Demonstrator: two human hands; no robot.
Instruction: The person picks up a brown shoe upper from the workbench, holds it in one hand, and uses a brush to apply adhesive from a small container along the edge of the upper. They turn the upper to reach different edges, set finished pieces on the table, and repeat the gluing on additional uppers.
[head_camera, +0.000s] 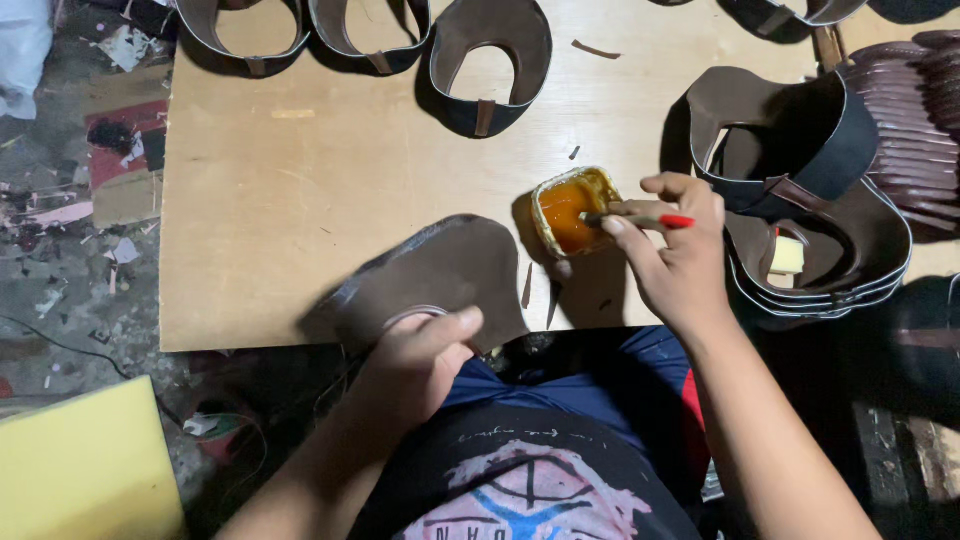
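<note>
Orange glue fills a small tub (572, 210) that sits on the wooden counter (300, 200), near its front edge. The right hand (680, 255) is just beside the tub. Its fingers (625, 215) pinch a thin brush with a red handle (650, 220), and the brush tip dips into the glue. The left hand (425, 350) is at the counter's front edge. Its fingers are curled, and the thumb presses down on a flat brown leather piece (440, 275). That piece lies on the counter, just left of the tub. More curved brown leather pieces (490, 65) stand in a row at the back. A stack of them (810, 200) sits on the right, close to the right hand.
</note>
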